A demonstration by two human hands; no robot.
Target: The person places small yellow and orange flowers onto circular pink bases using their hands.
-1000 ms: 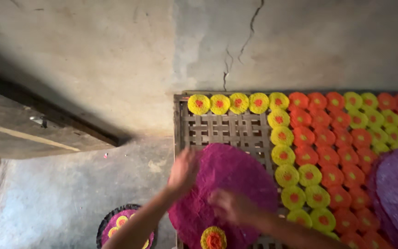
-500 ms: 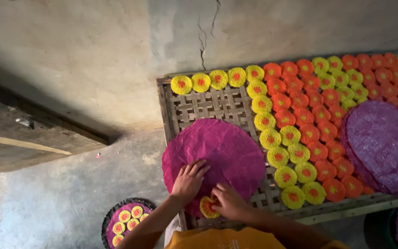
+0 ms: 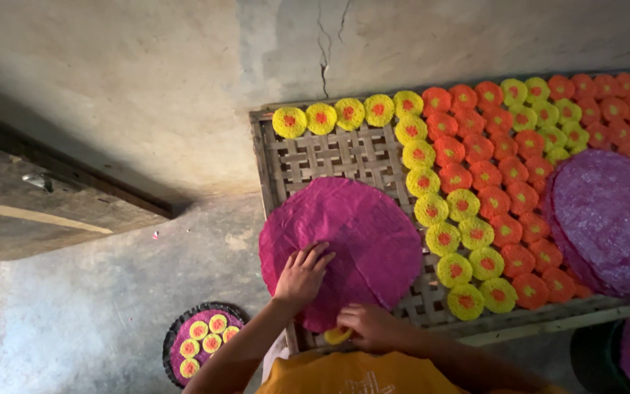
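Magenta disc point(image 3: 351, 241) on woven rack point(image 3: 315, 157), running 12 to 2 o'clock from our left hand point(image 3: 302, 276), fingers spread flat on it | right hand point(image 3: 367, 328) at its 6 o'clock edge, pinched on small yellow disc point(image 3: 337, 336), mostly hidden | purple disc point(image 3: 610, 219) at 3 o'clock, cut off by frame.

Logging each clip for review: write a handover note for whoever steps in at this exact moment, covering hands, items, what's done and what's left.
Left hand: flat, fingers spread, on the magenta disc.
Right hand: at the disc's near edge, by a small yellow round; whether it grips the round is unclear.
Woven rack: rows of yellow and orange rounds laid along the far edge and right side; a purple disc lies at the right.
Floor tray: a few rounds remain.
Left: bare weave shows around the magenta disc.
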